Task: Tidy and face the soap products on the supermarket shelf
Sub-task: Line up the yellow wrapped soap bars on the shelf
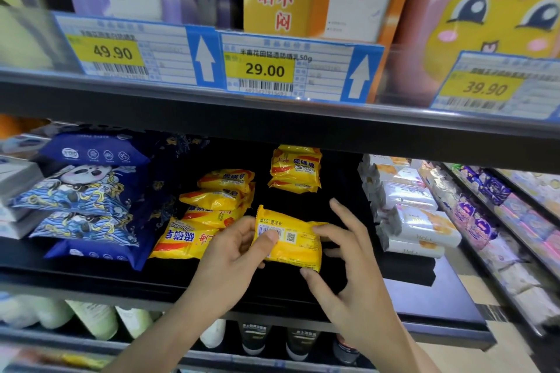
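Note:
A yellow sulfur soap packet (292, 244) is held back side up, barcode showing, over the black shelf (212, 288). My left hand (233, 254) grips its left edge with the thumb on the barcode. My right hand (336, 254) holds its right edge and lower corner. A loose pile of the same yellow packets (212, 206) lies to the left, some upside down or tilted. A neat stack of two packets (295, 168) stands further back, faces forward.
Blue panda-print packs (88, 206) fill the left of the shelf; white soap boxes (415, 221) sit at the right. The upper shelf edge with price tags (263, 70) hangs low overhead. Bottles (97, 321) stand on the shelf below.

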`<move>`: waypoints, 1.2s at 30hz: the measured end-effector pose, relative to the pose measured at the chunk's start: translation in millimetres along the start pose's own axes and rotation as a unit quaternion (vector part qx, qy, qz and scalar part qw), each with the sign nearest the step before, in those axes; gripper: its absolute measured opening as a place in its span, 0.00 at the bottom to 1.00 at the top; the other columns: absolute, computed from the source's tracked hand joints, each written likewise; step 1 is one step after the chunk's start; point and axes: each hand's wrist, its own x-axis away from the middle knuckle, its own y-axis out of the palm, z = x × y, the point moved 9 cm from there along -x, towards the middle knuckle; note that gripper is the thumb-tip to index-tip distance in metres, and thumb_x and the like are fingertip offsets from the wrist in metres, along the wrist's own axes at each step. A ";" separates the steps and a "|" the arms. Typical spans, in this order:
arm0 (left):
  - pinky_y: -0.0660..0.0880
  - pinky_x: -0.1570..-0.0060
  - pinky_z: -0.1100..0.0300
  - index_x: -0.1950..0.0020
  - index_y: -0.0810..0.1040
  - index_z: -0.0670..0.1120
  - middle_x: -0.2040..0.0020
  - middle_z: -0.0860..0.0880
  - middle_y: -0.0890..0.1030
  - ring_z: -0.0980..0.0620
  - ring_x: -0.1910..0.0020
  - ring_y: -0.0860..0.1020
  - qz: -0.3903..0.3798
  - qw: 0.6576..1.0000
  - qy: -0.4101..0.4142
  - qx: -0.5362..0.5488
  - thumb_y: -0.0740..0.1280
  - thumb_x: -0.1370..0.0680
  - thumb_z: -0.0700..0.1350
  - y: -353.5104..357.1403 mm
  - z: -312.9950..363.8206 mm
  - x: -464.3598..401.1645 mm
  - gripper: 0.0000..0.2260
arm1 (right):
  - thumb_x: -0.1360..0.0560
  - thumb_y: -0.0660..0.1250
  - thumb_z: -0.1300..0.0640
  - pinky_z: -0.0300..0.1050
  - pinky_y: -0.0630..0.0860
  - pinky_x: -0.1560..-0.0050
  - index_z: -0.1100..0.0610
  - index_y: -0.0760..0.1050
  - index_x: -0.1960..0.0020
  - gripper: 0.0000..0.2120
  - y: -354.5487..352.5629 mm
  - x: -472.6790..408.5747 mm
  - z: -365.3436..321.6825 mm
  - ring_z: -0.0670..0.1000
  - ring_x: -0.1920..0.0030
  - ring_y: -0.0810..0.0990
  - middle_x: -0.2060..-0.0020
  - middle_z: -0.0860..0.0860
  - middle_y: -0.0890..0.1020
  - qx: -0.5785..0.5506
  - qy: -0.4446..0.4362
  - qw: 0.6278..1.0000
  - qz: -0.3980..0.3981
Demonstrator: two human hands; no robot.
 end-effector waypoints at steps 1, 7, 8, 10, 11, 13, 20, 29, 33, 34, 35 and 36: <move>0.80 0.54 0.62 0.45 0.83 0.56 0.46 0.52 0.87 0.53 0.48 0.84 0.003 1.000 0.000 0.000 0.67 0.19 0.60 -0.4 0.4 0.3 0.11 | 0.25 0.76 0.60 0.46 0.76 0.33 0.43 0.68 0.26 0.32 1.2 0.0 -1.5 0.51 0.21 0.65 0.18 0.46 0.58 0.005 -0.005 1.000 -0.008; 0.80 0.55 0.63 0.45 0.83 0.62 0.49 0.53 0.88 0.54 0.51 0.85 0.005 1.000 0.001 -0.001 0.66 0.22 0.59 0.4 3.5 0.8 0.09 | 0.24 0.75 0.65 0.34 0.71 0.34 0.44 0.73 0.31 0.27 8.3 0.3 -7.8 0.48 0.27 0.71 0.22 0.43 0.65 0.040 -0.032 0.998 -0.035; 0.80 0.55 0.63 0.44 0.83 0.63 0.49 0.53 0.88 0.54 0.51 0.85 0.003 1.000 0.003 -0.002 0.66 0.21 0.59 0.7 3.5 1.1 0.09 | 0.24 0.74 0.66 0.36 0.72 0.35 0.44 0.73 0.31 0.28 8.5 0.7 -7.4 0.48 0.26 0.71 0.24 0.42 0.67 0.035 -0.032 0.998 -0.035; 0.80 0.55 0.63 0.43 0.83 0.63 0.49 0.53 0.88 0.54 0.51 0.85 0.002 1.000 0.005 0.001 0.66 0.22 0.59 1.4 3.7 1.4 0.09 | 0.25 0.74 0.68 0.37 0.74 0.37 0.43 0.73 0.31 0.29 8.1 2.1 -6.0 0.48 0.28 0.73 0.27 0.40 0.70 0.022 -0.028 0.999 -0.034; 0.80 0.55 0.64 0.43 0.83 0.64 0.49 0.53 0.88 0.54 0.51 0.86 0.002 1.000 0.006 0.002 0.67 0.22 0.59 1.4 3.7 1.5 0.10 | 0.25 0.74 0.67 0.36 0.74 0.38 0.43 0.73 0.31 0.29 7.7 2.7 -5.7 0.48 0.29 0.73 0.28 0.40 0.70 0.018 -0.027 0.999 -0.033; 0.80 0.55 0.65 0.41 0.83 0.62 0.50 0.53 0.89 0.54 0.52 0.86 0.002 1.000 0.008 0.003 0.67 0.22 0.59 1.8 3.5 1.5 0.11 | 0.24 0.74 0.66 0.36 0.74 0.38 0.43 0.73 0.32 0.28 7.2 3.0 -4.8 0.48 0.29 0.74 0.28 0.40 0.71 0.014 -0.026 0.999 -0.030; 0.79 0.55 0.66 0.29 0.73 0.61 0.53 0.52 0.88 0.57 0.55 0.85 0.012 1.000 -0.003 -0.009 0.69 0.23 0.69 -1.0 -1.8 -0.5 0.26 | 0.21 0.72 0.58 0.36 0.75 0.40 0.40 0.72 0.31 0.23 6.6 2.9 1.8 0.48 0.30 0.75 0.29 0.40 0.72 0.001 -0.017 1.000 -0.018; 0.81 0.39 0.51 0.31 0.79 0.58 0.34 0.59 0.81 0.57 0.34 0.80 0.012 1.000 -0.006 0.007 0.60 0.18 0.49 -4.7 3.7 1.2 0.17 | 0.17 0.65 0.46 0.39 0.78 0.45 0.44 0.73 0.31 0.15 3.7 1.2 15.3 0.51 0.39 0.80 0.37 0.44 0.79 -0.058 0.051 0.997 0.000; 0.70 0.28 0.38 0.33 0.77 0.52 0.31 0.55 0.78 0.49 0.25 0.73 -0.023 0.999 -0.020 0.042 0.58 0.19 0.36 -3.7 5.6 -7.9 0.19 | 0.18 0.64 0.44 0.38 0.78 0.48 0.40 0.72 0.32 0.15 6.4 0.7 20.5 0.51 0.43 0.81 0.40 0.44 0.80 -0.066 0.089 0.994 -0.019; 0.70 0.28 0.39 0.32 0.77 0.52 0.30 0.56 0.78 0.51 0.24 0.72 -0.023 0.999 -0.013 0.030 0.60 0.24 0.38 -4.8 7.4 -7.1 0.22 | 0.18 0.64 0.43 0.38 0.78 0.48 0.39 0.72 0.32 0.15 6.6 0.2 21.0 0.52 0.43 0.81 0.41 0.44 0.80 -0.069 0.095 0.993 -0.021; 0.70 0.27 0.41 0.31 0.78 0.53 0.29 0.56 0.78 0.54 0.25 0.72 -0.024 1.000 -0.004 0.018 0.60 0.28 0.40 -5.7 9.2 -4.8 0.26 | 0.18 0.64 0.43 0.38 0.78 0.48 0.39 0.73 0.33 0.14 6.9 -0.2 21.5 0.52 0.44 0.82 0.41 0.44 0.80 -0.074 0.102 0.992 -0.025; 0.71 0.28 0.43 0.30 0.78 0.54 0.29 0.57 0.78 0.56 0.25 0.72 -0.031 1.000 0.004 0.007 0.59 0.30 0.40 -5.3 10.9 -1.1 0.28 | 0.18 0.64 0.42 0.39 0.79 0.48 0.39 0.73 0.33 0.14 7.2 -0.7 22.0 0.52 0.44 0.82 0.42 0.44 0.81 -0.080 0.108 0.991 -0.028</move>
